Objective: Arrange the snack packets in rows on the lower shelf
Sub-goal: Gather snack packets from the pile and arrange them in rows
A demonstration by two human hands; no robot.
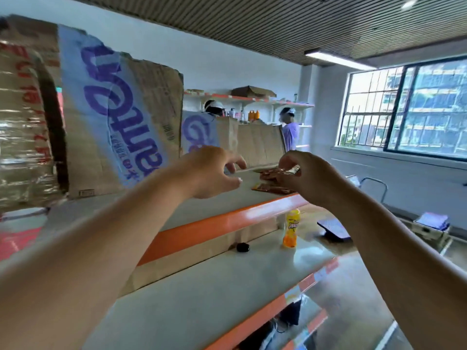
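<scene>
As snack pkts (271,190) lie on upper shelf (227,219), far right, top pkt (290,170) is pinched by R hand (307,179), prob. for transfer to lower shelf (214,286); L hand (212,174) held loose, empty, just left of pile.

My right hand (305,178) pinches a snack packet (293,170) above the orange-edged shelf (227,218), directly over the flat packets (271,189) lying on that shelf. My left hand (214,173) hovers over the shelf, fingers loosely curled, holding nothing. Cardboard sheets (121,117) stand at the shelf's rear. An orange bottle (291,228) stands below the shelf.
</scene>
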